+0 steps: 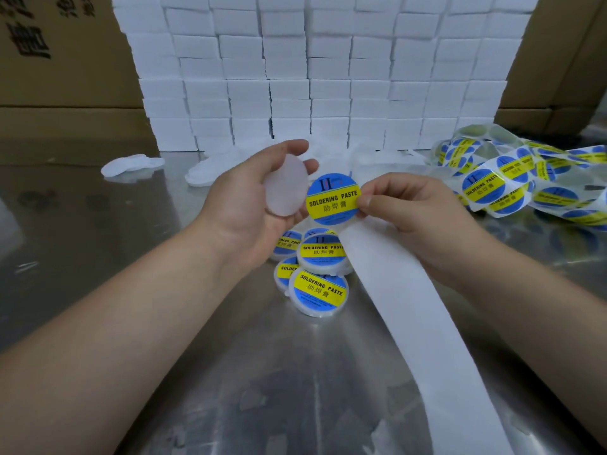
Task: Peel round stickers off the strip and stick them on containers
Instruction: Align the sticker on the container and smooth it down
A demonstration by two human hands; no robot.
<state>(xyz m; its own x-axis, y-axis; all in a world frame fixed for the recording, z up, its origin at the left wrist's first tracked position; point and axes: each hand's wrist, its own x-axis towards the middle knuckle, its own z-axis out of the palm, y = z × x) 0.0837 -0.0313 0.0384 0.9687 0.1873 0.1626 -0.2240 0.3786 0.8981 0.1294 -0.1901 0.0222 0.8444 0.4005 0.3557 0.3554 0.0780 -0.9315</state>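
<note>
The person's left hand (243, 205) held a blank translucent round container (284, 188) above the steel table (98, 257). The fingers curled over its top rim and the thumb and palm cupped it from below, so its flat face was turned up and to the right. The right hand (410, 211) pinched a blue-and-yellow "SOLDERING PASTE" round sticker (331, 200) by its right edge between thumb and forefinger, printed side toward the camera. The sticker lay just to the right of the container, its left edge almost meeting the container's rim, so the two hands were close together at about the same height. The white backing strip (410, 323) ran from under the right hand down toward the lower right. Whether the sticker's bottom edge had come fully free of it could not be told. The coming move seemed to turn on that short gap: the sticker would need to travel left and tilt to match the container's face, centred before being pressed down. Below the hands sat a small heap of labelled containers (320, 267). The unused sticker strip (512, 188) lay tangled at the right, well apart from them.
</note>
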